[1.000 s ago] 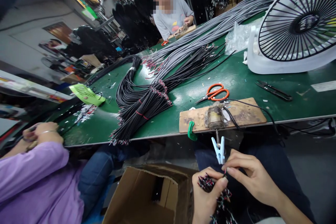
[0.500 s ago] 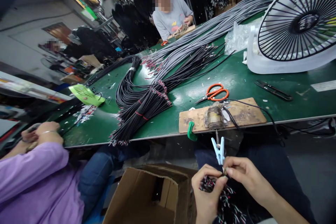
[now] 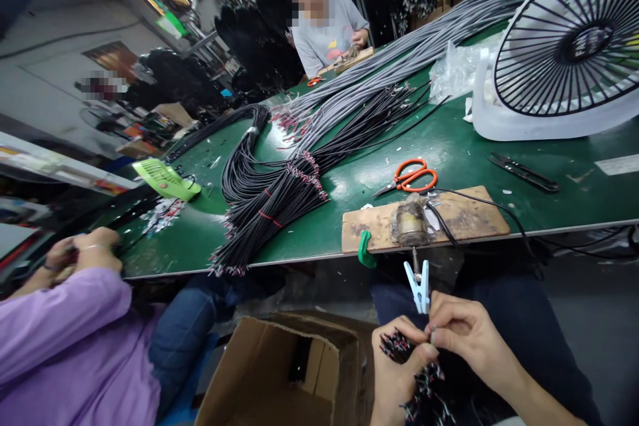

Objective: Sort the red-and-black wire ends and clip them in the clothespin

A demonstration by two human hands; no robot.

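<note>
Where both hands pinch together: wire bundle (image 3: 422, 379), upright, stripped ends toward the clothespin (image 3: 418, 285).

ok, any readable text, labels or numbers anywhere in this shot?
None readable.
White paper strip on the green table: no print visible.
Grey T-shirt graphic: too small.
Wall posters: blurred.
Green and yellow ceiling signs: blurred.

A: Room around the hands?
B: Tight. Blue clothespin (image 3: 418, 285) hangs just above the right hand (image 3: 466, 335); cardboard box (image 3: 284, 373) crowds the left hand (image 3: 397, 373).
A: On the table (image 3: 464, 146)?
B: Bare green strip between orange scissors (image 3: 410, 176) and black snips (image 3: 522, 172); wooden board (image 3: 424, 219) lines the edge.
</note>
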